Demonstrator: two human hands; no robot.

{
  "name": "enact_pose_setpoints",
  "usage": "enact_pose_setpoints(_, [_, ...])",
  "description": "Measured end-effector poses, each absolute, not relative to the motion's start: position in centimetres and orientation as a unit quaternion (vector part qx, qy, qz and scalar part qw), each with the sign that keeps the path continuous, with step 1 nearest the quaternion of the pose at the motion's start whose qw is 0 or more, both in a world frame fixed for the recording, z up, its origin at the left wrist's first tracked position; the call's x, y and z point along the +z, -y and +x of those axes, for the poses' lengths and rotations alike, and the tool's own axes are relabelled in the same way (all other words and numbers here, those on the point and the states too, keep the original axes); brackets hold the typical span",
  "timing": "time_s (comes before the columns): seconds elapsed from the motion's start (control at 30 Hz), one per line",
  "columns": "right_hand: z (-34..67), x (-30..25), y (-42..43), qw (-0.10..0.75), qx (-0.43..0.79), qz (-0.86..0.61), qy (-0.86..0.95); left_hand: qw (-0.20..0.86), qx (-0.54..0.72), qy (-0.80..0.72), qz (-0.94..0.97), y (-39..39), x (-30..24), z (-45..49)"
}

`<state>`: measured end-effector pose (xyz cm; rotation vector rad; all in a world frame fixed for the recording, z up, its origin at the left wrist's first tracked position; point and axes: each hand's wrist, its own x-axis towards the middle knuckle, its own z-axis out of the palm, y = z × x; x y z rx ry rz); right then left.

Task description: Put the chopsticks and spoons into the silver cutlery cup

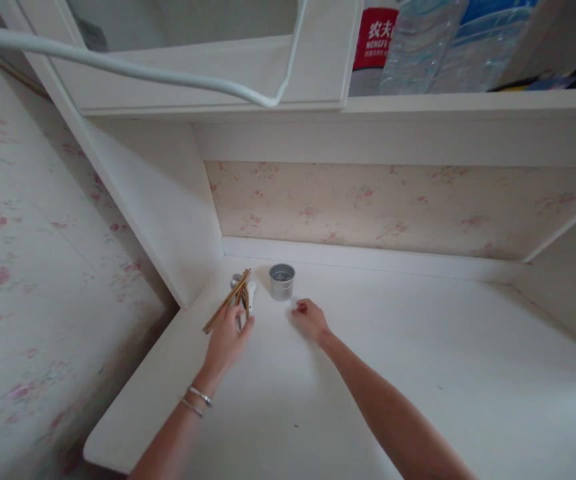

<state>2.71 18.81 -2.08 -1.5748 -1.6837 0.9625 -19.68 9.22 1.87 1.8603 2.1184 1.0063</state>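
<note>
For a clean pick-up, the fingers would do best to slide in low along the slim brown wooden-looking chopsticks [228, 299] and close gently—they cross at an angle and could roll apart if pressed from above. Keeping the thumb clear of the small white spoon [251, 291] would help separate one piece from the cluster, as would a light touch near the round silvery metal spoon bowl [236, 281].

The left hand [225, 337] reaches over the near part of this bundle, thumb and fingers parted, with handles showing in the gap; whether the fingertips touch the chopsticks is unclear. The chopsticks slant out past the fingers on both sides, lying on the smooth white tabletop [368, 373].

The right hand [311, 320] has its fingers curled, nothing visible in them—how tightly they close I cannot tell. Just beyond it stands the short grey metal cup with a perforated floor [282, 289], to the right of the bundle.
</note>
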Motion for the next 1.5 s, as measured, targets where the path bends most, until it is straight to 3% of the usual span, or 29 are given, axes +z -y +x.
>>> enact_pose_setpoints(0.13, [5.8,-2.3,-12.6,0.330,0.368,-0.541,0.680,-0.001,0.200,-0.731,0.652,-14.7,2.4,-21.8])
enact_pose_setpoints(0.4, [13.3,-4.1,-1.1,0.373,0.341,-0.565,0.652,0.040,0.074,-0.747,0.660,-18.0,-0.4,-21.9])
enact_pose_setpoints(0.6, [14.5,-3.6,1.8,0.390,0.326,-0.586,0.631,-0.002,0.059,-0.743,0.667,-16.3,-1.1,-20.5])
enact_pose_setpoints(0.8, [14.7,-3.0,2.6,0.393,0.334,-0.566,0.643,-0.068,0.074,-0.718,0.689,-9.3,-2.3,-17.2])
enact_pose_setpoints(1.1, [14.6,-2.7,2.5,0.369,0.342,-0.565,0.654,-0.043,0.114,-0.666,0.735,-1.4,-2.1,-10.9])
enact_pose_setpoints(1.3, [14.7,-2.5,2.4,0.379,0.372,-0.564,0.632,-0.019,0.150,-0.646,0.748,-2.1,-1.3,-10.1])
enact_pose_setpoints(1.5, [14.8,-2.8,1.5,0.392,0.395,-0.565,0.609,-0.078,0.178,-0.720,0.667,-8.0,1.0,-16.3])
